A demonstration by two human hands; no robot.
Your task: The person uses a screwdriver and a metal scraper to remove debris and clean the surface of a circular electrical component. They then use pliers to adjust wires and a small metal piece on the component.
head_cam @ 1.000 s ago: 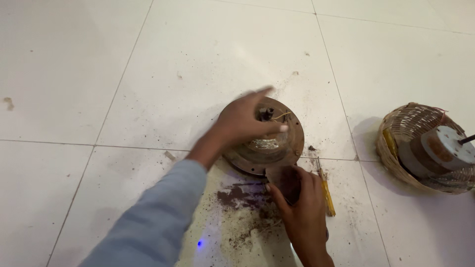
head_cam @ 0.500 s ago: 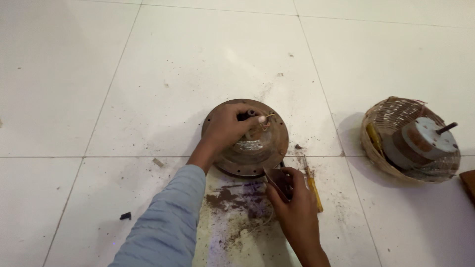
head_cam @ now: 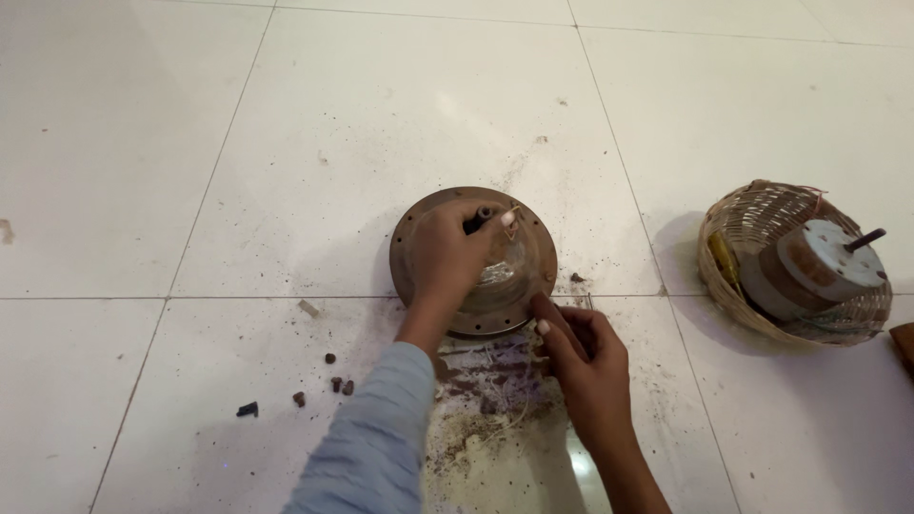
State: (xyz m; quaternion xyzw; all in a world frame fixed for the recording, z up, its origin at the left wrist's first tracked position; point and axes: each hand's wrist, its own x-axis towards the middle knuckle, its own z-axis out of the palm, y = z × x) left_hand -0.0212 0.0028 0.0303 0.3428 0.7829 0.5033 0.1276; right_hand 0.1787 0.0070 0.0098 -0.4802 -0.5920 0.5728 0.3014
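A round, rusty metal cover [head_cam: 529, 259] with bolt holes around its rim lies on the white tiled floor. My left hand [head_cam: 449, 259], in a light blue sleeve, lies across its top. The fingers and thumb pinch a dark stub and thin wires at the centre. My right hand [head_cam: 586, 360] is at the cover's near right edge, fingers curled, with the forefinger and thumb pressed on the rim. What lies under that palm is hidden.
A woven basket [head_cam: 752, 207] at the right holds a grey motor core [head_cam: 821, 268] with a shaft. Brown dirt and wire scraps [head_cam: 486, 385] cover the tile below the cover. Small dark bits [head_cam: 328, 383] lie to the left. A brown object [head_cam: 904, 345] shows at the right edge.
My left hand has settled over the cover's centre. My right hand has moved up from the dirty patch to the cover's rim. The yellow-handled tool beside it is out of sight now.
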